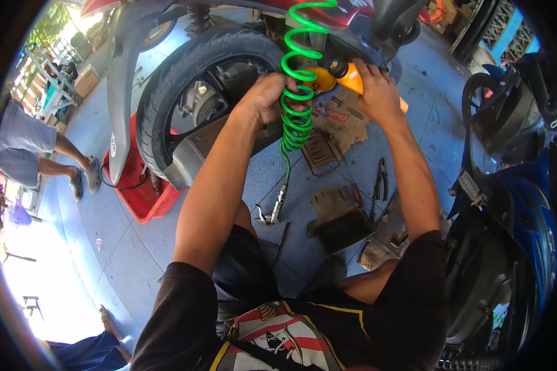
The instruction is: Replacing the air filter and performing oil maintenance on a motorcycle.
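My right hand (377, 93) is wrapped round an orange bottle-like container (351, 79), tilted with its black round end toward the left. Close to that end is a rounded yellow piece (322, 80), partly covered by a green coiled air hose (297, 127). My left hand (271, 98) is closed beside the hose, near the scooter's rear wheel (151, 117). Its fingertips are partly behind the coils, and what they grip cannot be made out. A silver air blow gun (275, 207) hangs from the hose's lower end.
A red tub (143, 207) stands under the wheel. On the blue tiled floor lie pliers (381, 179), a dark box-shaped part (340, 222), a grimy slotted part (320, 148) and cardboard (346, 117). A blue motorcycle (532, 216) stands at right; a person's legs (46, 154) show at left.
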The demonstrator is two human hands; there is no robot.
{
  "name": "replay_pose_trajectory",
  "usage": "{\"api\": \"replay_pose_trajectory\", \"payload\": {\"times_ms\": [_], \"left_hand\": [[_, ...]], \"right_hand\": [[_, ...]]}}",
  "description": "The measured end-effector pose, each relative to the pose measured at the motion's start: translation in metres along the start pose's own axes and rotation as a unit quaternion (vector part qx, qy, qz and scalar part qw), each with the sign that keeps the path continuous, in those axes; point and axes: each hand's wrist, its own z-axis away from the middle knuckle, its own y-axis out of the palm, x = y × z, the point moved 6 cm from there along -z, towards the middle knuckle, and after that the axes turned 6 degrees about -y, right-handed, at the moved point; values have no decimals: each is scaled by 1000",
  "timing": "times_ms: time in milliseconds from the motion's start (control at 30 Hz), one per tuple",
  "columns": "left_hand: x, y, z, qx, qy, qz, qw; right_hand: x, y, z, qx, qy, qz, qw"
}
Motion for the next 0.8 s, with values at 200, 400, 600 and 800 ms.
{"api": "replay_pose_trajectory", "payload": {"times_ms": [200, 400, 600, 800], "left_hand": [[-1, -6, -4, 3, 5, -3, 1000], [-1, -3, -3, -3, 15, 19, 1000], [-1, -6, -7, 10, 25, 35, 999], [-3, -8, -10, -13, 17, 60, 998]], "right_hand": [[11, 3, -5, -25, -33, 91, 995], [19, -2, -8, -84, -79, 157, 981], [25, -5, -10, -113, -86, 187, 972], [29, -7, -14, -142, -106, 194, 965]]}}
